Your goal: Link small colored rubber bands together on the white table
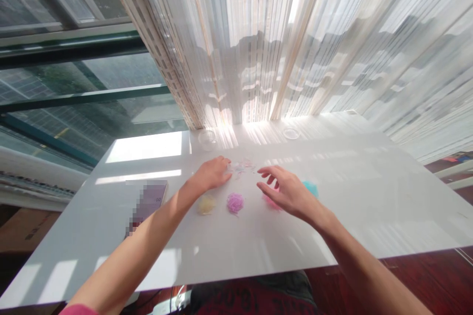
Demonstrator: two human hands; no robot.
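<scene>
On the white table, a loose scatter of thin pale and pinkish strands (pixel 243 166) lies between my two hands. My left hand (pixel 213 173) rests at its left edge, fingers stretched out and nothing visibly gripped. On the other side my right hand (pixel 283 187) hovers with its fingers apart. Nearer to me sit small heaps of strands: a yellow pile (pixel 206 204) and a purple pile (pixel 235 203). A pink pile (pixel 271 201) is partly hidden under my right hand. Just past that hand is a blue pile (pixel 311 188), also partly covered.
Two clear round dishes, a left one (pixel 207 140) and a right one (pixel 291 133), stand near the far edge of the white table (pixel 369 197). A purple book or box (pixel 153 199), partly pixelated, lies left. Behind hangs a sheer striped curtain (pixel 251 59) beside a window.
</scene>
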